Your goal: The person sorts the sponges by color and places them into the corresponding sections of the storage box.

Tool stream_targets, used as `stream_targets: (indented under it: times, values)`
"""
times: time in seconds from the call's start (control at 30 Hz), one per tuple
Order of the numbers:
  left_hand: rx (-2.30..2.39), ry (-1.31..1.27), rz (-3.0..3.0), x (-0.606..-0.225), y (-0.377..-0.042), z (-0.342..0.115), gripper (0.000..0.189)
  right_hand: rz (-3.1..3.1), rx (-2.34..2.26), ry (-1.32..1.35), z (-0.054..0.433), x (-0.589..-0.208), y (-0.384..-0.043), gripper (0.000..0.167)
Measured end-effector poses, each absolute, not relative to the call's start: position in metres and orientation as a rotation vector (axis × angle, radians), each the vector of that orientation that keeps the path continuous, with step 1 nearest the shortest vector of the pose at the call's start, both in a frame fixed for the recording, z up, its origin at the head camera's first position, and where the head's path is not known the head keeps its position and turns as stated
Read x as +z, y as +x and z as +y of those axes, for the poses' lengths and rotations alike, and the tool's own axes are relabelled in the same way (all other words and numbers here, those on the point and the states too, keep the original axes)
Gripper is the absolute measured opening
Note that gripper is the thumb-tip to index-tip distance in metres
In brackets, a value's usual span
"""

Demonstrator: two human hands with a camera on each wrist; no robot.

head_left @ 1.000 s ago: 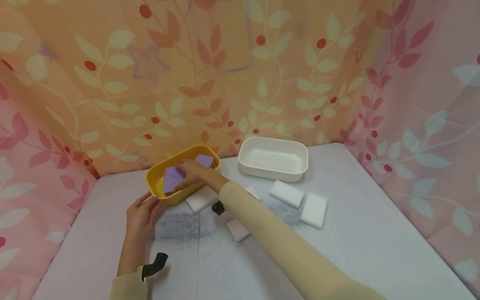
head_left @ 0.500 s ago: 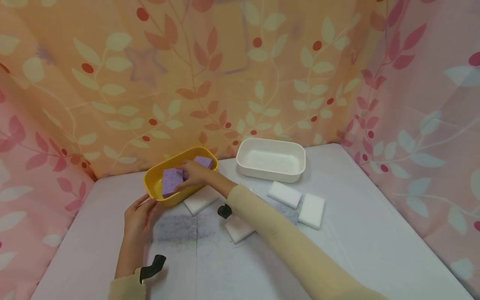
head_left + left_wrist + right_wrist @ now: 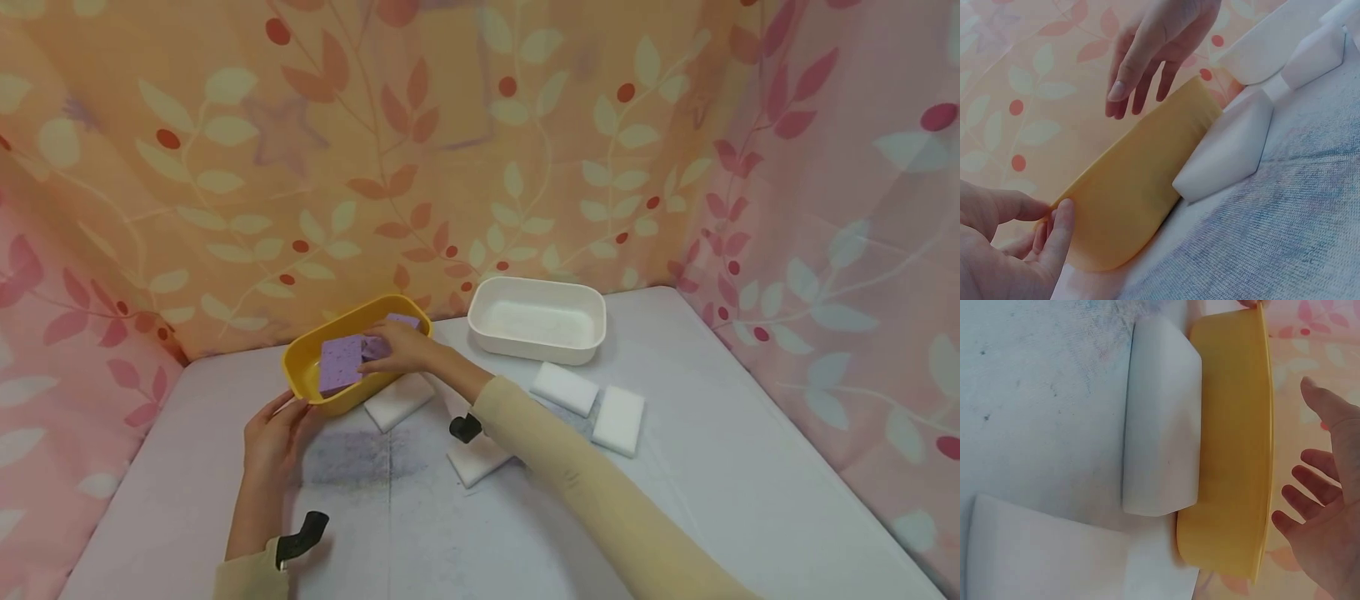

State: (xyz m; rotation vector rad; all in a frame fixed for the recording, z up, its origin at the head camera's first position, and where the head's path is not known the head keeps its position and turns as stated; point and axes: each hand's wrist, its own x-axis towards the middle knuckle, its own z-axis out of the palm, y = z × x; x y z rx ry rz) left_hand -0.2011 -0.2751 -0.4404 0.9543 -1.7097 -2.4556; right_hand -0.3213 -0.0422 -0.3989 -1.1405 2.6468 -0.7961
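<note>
A yellow tub (image 3: 347,406) stands at the back left with purple sponges (image 3: 341,365) inside. My left hand (image 3: 272,433) pinches the tub's near-left rim between thumb and fingers, as the left wrist view also shows. Over the tub, my right hand (image 3: 405,348) is just right of the front purple sponge and partly hides the ones behind. In the right wrist view its fingers are spread and loosely bent, with nothing between them. A white sponge (image 3: 1163,425) lies flat against the tub's front wall.
To the right of the yellow tub is a white tub (image 3: 528,346). More white sponges lie on the table, one (image 3: 476,461) under the right forearm and two (image 3: 564,388) before the white tub. Floral curtains (image 3: 465,167) surround the table, whose cloth has purple-grey smudges.
My right hand has let go of the front purple sponge and drawn back to the right, leaving it in the yellow tub. My left hand keeps its hold on the rim.
</note>
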Motion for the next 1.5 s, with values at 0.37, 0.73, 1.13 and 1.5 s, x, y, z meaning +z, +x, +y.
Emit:
stream_targets:
  times: [0.37,0.73,1.13,1.5]
  values:
    - [-2.452,0.966,-1.694,-0.44,-0.199,-0.276,0.066,2.641,-0.932,-1.211,-0.031,-0.402,-0.317,0.066]
    - [-2.486,0.969,-1.665,-0.438,-0.196,-0.277,0.066,2.673,-0.97,-1.287,-0.019,-0.396,-0.306,0.058]
    - [-2.457,0.95,-1.705,-0.438,-0.199,-0.274,0.066,2.623,-1.165,-1.161,0.004,-0.385,-0.289,0.055]
    - [-2.486,0.986,-1.672,-0.438,-0.199,-0.274,0.067,2.718,-1.259,-1.156,0.034,-0.378,-0.279,0.049]
